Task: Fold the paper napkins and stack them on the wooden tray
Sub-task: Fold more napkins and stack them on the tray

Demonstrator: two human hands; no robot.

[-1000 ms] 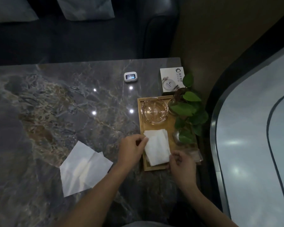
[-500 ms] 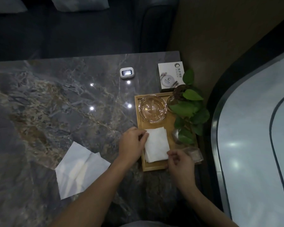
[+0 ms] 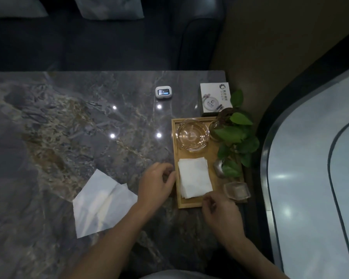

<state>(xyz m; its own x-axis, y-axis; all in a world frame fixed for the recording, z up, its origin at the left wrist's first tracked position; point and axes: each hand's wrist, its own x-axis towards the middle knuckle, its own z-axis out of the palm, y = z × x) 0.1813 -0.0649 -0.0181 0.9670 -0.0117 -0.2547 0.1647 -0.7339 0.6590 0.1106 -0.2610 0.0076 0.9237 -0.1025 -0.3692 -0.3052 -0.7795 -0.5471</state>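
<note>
A small stack of folded white napkins (image 3: pixel 194 176) lies flat on the near half of the wooden tray (image 3: pixel 174 141). My left hand (image 3: pixel 156 183) hovers just left of the tray's edge, fingers curled and holding nothing. Beside the stack's near right corner, at the tray's front edge, my right hand (image 3: pixel 220 208) has its fingers loosely curled and empty. An unfolded white napkin (image 3: pixel 101 204) lies spread on the marble table (image 3: pixel 69 125) to the left of my left forearm.
On the tray's far half stand a glass ashtray (image 3: pixel 191 135) and a leafy plant in a glass vase (image 3: pixel 234 137). A small glass dish (image 3: pixel 237 190) and a metal object (image 3: pixel 220 167) sit on its right side. A white box (image 3: pixel 215 96) and a small white device (image 3: pixel 163 93) lie behind.
Both hands have let go of the folded napkin stack and drawn back from it, the left hand moving off the tray to the left. The stack now rests squared on the tray.
</note>
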